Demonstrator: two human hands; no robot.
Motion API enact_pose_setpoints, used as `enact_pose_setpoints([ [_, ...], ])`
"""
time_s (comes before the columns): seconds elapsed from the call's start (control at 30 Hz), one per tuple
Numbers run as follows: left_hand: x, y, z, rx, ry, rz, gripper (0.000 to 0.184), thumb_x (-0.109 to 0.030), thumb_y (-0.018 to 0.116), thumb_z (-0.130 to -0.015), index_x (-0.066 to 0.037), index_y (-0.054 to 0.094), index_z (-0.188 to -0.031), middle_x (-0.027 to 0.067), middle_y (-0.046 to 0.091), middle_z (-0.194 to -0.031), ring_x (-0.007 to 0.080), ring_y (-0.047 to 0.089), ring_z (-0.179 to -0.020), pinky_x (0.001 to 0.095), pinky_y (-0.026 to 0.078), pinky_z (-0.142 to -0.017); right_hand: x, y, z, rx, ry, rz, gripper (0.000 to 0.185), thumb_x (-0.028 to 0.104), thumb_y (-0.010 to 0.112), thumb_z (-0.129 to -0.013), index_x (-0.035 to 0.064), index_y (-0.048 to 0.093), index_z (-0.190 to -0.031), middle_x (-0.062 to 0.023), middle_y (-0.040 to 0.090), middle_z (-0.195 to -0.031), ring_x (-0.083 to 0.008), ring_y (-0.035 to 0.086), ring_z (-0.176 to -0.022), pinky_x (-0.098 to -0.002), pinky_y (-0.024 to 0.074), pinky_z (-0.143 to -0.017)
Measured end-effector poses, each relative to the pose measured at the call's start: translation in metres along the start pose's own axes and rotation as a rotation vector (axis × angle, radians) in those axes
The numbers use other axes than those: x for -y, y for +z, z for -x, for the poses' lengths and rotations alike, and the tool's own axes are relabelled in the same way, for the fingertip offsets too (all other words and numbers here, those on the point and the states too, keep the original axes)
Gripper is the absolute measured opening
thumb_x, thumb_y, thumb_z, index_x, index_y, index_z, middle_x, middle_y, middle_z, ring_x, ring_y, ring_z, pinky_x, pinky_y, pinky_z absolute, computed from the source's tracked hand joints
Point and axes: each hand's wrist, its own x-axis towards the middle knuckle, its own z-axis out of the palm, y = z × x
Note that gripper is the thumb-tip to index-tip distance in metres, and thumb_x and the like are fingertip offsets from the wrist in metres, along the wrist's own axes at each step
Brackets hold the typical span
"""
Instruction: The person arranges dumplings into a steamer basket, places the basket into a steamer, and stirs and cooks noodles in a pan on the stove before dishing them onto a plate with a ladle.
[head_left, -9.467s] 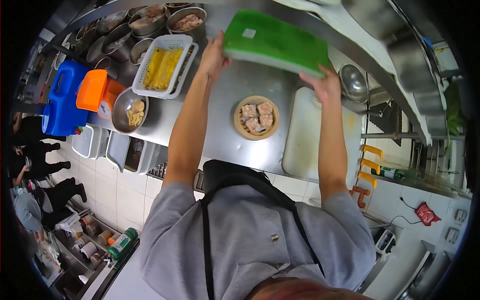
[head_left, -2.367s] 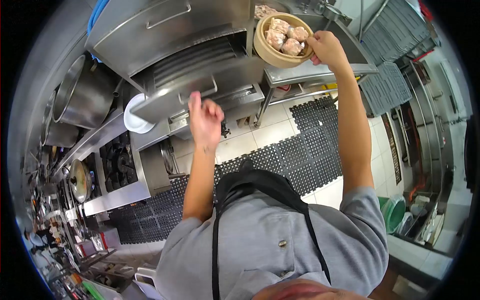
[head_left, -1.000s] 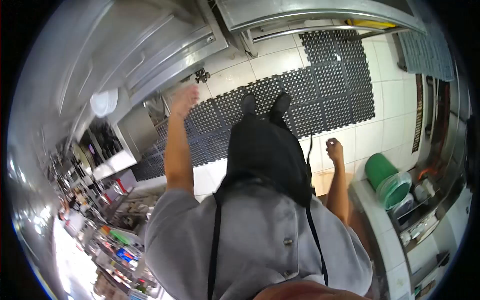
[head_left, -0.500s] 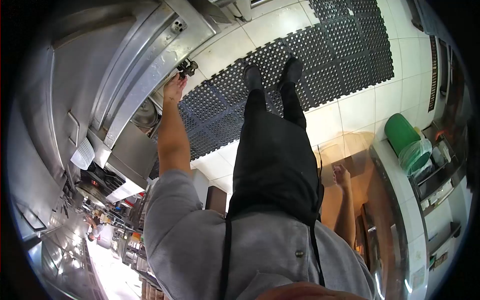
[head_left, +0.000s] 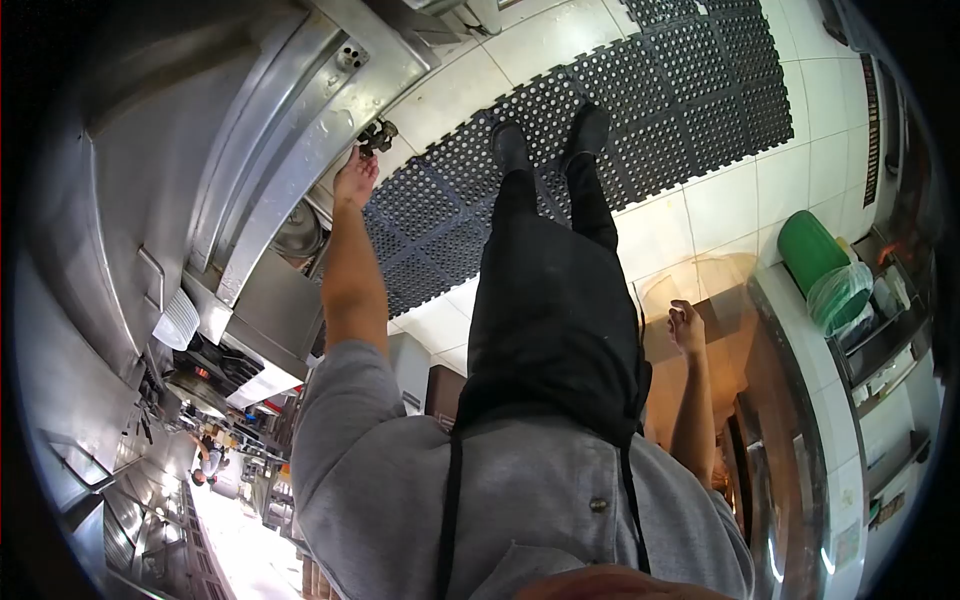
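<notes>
My left hand (head_left: 357,180) is at the lower edge of a steel appliance (head_left: 275,170), right beside a dark valve fitting (head_left: 377,138). Its fingers are partly extended and apart, with the tips close to the fitting; whether they touch it is unclear. Low at my right side hangs my right hand (head_left: 686,328), its fingers loosely bent and apart, holding nothing. The bamboo basket of dumplings is out of view.
A black perforated mat (head_left: 640,110) lies on white floor tiles under my feet. On the right are a green bin (head_left: 808,250) and a tiled ledge (head_left: 815,370). White bowls (head_left: 177,320) are stacked at the left. A distant person (head_left: 207,462) is at the lower left.
Earlier my right hand held the dumpling basket beside the steel cabinet; now that hand is lowered and empty. My left hand moved from the cabinet's door down to the valve. The view tilted toward the floor.
</notes>
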Motion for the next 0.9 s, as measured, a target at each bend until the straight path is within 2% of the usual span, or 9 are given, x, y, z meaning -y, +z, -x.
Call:
enact_pose_setpoints([
  [0.1, 0.011, 0.002, 0.021, 0.296, 0.296, -0.080, 0.029, -0.006, 0.064, -0.092, -0.010, 0.055, -0.119, 0.0109, 0.055, -0.128, 0.0298, 0.053, -0.119, 0.0453, 0.045, -0.102, -0.010, -0.006, -0.001, -0.024, -0.012, 0.086, 0.024, 0.013, 0.061, -0.094, 0.0038, 0.063, -0.116, -0.0041, 0.060, -0.065, -0.0108, 0.057, -0.054, -0.0286, 0.0456, -0.050],
  [0.2, 0.018, 0.015, 0.046, 0.023, 0.377, -0.038, 0.038, -0.013, 0.050, -0.098, -0.009, 0.048, -0.135, 0.0106, 0.035, -0.152, 0.0319, 0.029, -0.145, 0.0477, 0.030, -0.116, -0.008, -0.017, 0.000, -0.006, 0.006, 0.039, 0.023, 0.012, 0.060, -0.094, 0.0036, 0.064, -0.115, -0.0047, 0.060, -0.065, -0.0110, 0.057, -0.054, -0.0288, 0.0458, -0.050],
  [0.27, 0.023, 0.038, 0.074, -0.235, 0.276, 0.021, 0.025, -0.016, 0.049, -0.096, -0.009, 0.056, -0.118, 0.0109, 0.055, -0.132, 0.0306, 0.052, -0.126, 0.0469, 0.045, -0.100, -0.002, -0.023, 0.004, 0.013, 0.010, -0.044, 0.021, 0.012, 0.058, -0.096, 0.0049, 0.062, -0.116, -0.0031, 0.058, -0.066, -0.0105, 0.054, -0.052, -0.0275, 0.0432, -0.043],
  [0.4, 0.057, 0.044, 0.094, -0.066, 0.450, -1.564, 0.018, -0.021, 0.054, -0.093, -0.005, 0.061, -0.097, 0.0111, 0.062, -0.080, 0.0277, 0.060, -0.068, 0.0406, 0.048, -0.060, -0.030, -0.041, -0.034, 0.027, -0.108, -0.034, 0.018, 0.011, 0.061, -0.095, 0.0056, 0.063, -0.112, -0.0041, 0.061, -0.066, -0.0132, 0.058, -0.052, -0.0293, 0.0455, -0.043],
  [0.43, 0.066, 0.091, 0.137, -0.102, 0.343, -1.471, 0.025, -0.020, 0.058, -0.090, -0.003, 0.060, -0.108, 0.0147, 0.066, -0.089, 0.0332, 0.064, -0.078, 0.0444, 0.051, -0.073, -0.016, -0.049, -0.037, 0.013, -0.144, 0.028, 0.016, 0.011, 0.062, -0.095, 0.0060, 0.064, -0.111, -0.0048, 0.061, -0.066, -0.0141, 0.059, -0.052, -0.0301, 0.0462, -0.043],
  [0.47, 0.083, 0.096, 0.129, -0.007, 0.746, -1.757, 0.032, -0.019, 0.062, -0.088, -0.003, 0.061, -0.114, 0.0160, 0.068, -0.094, 0.0303, 0.066, -0.087, 0.0418, 0.052, -0.082, 0.004, -0.059, -0.040, 0.008, -0.116, 0.050, 0.015, 0.011, 0.061, -0.095, 0.0061, 0.064, -0.109, -0.0060, 0.062, -0.067, -0.0149, 0.060, -0.053, -0.0310, 0.0472, -0.043],
  [0.6, 0.093, 0.300, 0.283, 0.724, 0.298, -1.368, 0.045, -0.017, 0.070, -0.091, -0.005, 0.057, -0.132, 0.0138, 0.068, -0.112, 0.0215, 0.064, -0.103, 0.0331, 0.051, -0.091, 0.067, -0.112, -0.073, 0.027, 0.033, -0.166, 0.019, 0.004, 0.054, -0.091, 0.0055, 0.065, -0.107, -0.0090, 0.064, -0.068, -0.0178, 0.061, -0.051, -0.0331, 0.0494, -0.042],
  [0.73, 0.050, 0.540, 0.460, 1.081, 0.370, -1.205, 0.040, -0.015, 0.063, -0.098, -0.001, 0.054, -0.134, 0.0094, 0.064, -0.121, 0.0176, 0.059, -0.116, 0.0327, 0.047, -0.100, 0.133, -0.209, -0.126, -0.026, -0.025, -0.184, 0.017, 0.005, 0.052, -0.091, 0.0057, 0.064, -0.102, -0.0092, 0.064, -0.068, -0.0171, 0.062, -0.053, -0.0327, 0.0491, -0.043],
  [0.9, -0.073, 0.790, 0.487, 0.818, 1.465, -0.822, 0.022, -0.012, 0.065, -0.094, -0.002, 0.066, -0.113, 0.0033, 0.068, -0.106, 0.0113, 0.061, -0.100, 0.0277, 0.048, -0.092, 0.195, -0.362, -0.195, -0.208, -0.236, -0.325, 0.017, 0.015, 0.055, -0.094, 0.0045, 0.065, -0.102, -0.0054, 0.062, -0.065, -0.0147, 0.060, -0.051, -0.0296, 0.0470, -0.044],
])
